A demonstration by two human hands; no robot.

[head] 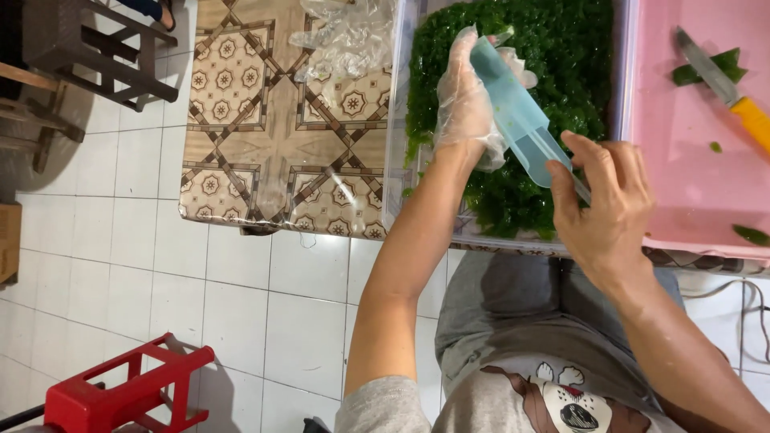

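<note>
My left hand (465, 100), in a thin clear plastic glove, grips the upper part of a long light-blue plastic holder (517, 112) flecked with green bits. My bare right hand (601, 204) pinches the lower end of the same holder, where a thin metal piece (581, 189) sticks out. Both hands hover over a clear plastic tub (395, 152) full of chopped green leaves (553, 48).
A pink cutting board (690, 152) lies to the right with a yellow-handled knife (726, 84) and green leaf pieces. Crumpled clear plastic (341, 40) rests on the patterned tablecloth (249, 128). On the tiled floor stand a red stool (128, 393) and dark wooden furniture (88, 48).
</note>
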